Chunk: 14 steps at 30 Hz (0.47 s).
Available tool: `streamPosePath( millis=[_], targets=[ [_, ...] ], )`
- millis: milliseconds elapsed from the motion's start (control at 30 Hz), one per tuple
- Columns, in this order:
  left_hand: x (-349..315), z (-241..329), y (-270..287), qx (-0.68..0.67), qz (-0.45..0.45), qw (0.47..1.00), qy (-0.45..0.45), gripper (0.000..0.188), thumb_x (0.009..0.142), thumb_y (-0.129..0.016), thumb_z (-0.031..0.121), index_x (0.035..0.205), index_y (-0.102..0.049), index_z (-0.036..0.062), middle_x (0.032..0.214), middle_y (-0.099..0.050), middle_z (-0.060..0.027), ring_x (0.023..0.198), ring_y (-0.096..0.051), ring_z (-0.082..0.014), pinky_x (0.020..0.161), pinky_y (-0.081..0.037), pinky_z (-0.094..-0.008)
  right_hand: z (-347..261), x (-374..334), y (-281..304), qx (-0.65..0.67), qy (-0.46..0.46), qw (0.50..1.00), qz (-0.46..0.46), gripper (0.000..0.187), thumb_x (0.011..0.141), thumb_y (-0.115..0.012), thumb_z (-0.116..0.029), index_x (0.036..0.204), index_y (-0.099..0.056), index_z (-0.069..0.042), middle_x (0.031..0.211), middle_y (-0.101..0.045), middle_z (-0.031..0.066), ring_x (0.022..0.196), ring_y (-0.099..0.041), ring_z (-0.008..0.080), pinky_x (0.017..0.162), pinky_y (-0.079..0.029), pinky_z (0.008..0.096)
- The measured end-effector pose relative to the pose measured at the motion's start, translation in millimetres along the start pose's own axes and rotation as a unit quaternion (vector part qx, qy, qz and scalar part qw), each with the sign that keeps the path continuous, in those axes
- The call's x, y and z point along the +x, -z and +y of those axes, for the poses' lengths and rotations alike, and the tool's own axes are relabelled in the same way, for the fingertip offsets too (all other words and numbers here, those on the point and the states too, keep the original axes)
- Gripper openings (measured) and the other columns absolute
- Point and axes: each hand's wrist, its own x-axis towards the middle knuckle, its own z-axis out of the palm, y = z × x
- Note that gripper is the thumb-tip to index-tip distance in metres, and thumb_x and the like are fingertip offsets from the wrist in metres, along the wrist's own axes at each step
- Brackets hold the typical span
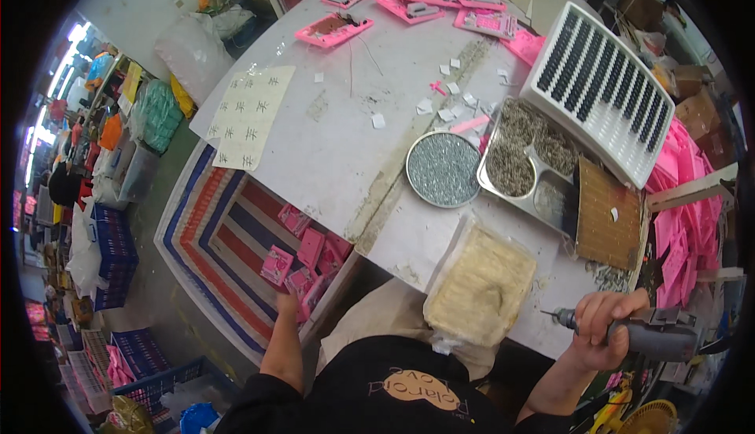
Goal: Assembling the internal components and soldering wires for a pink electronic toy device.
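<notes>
My right hand [607, 328] is wrapped round a grey electric screwdriver [662, 341], its thin bit pointing left over the table's near edge. Low at the left, my left hand [287, 305] reaches into a striped woven bag [228, 265]. Its fingers, partly hidden, are closed at the lower edge of a small pink pack [277, 265]. Several more pink packs [311, 249] lie in the bag just beside it. On the table in front of me, a cream-coloured block wrapped in clear plastic [481, 280] lies against the near edge.
A round tin of small grey metal pieces [443, 168] stands beside a metal tray of springs [510, 168]. Behind them, a white rack holds rows of black parts [598, 88]. Pink trays [334, 29] lie at the far edge, a printed sheet [250, 119] at the left. Pink pieces [680, 229] are piled right.
</notes>
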Motion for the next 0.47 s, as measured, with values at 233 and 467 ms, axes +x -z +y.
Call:
streamPosePath(
  millis=[233,467],
  targets=[
    [-48,425,274,-0.322,0.298,0.753,-0.490,0.011,0.099,-0.064,0.007,0.104,-0.065,-0.0020,0.091,-0.063,-0.0095,0.085,-0.063,-0.0192,0.078,-0.052,-0.0317,2,3,18,-0.043,-0.069,0.995,0.051,0.051,0.091,-0.079,-0.034,0.117,-0.045,-0.006,0.065,-0.050,-0.0007,0.050,-0.047,0.0113,0.052,-0.038,0.0257],
    [58,672,254,-0.370,-0.074,0.885,-0.275,0.075,0.099,-0.065,0.035,0.163,-0.030,0.0166,0.124,-0.069,-0.0223,0.078,-0.079,-0.0303,0.062,-0.064,-0.0354,3,19,14,-0.121,-0.066,0.986,0.091,0.067,0.089,-0.080,-0.036,0.135,-0.044,-0.004,0.076,-0.053,0.0031,0.060,-0.050,0.0119,0.058,-0.042,0.0264]
  ],
)
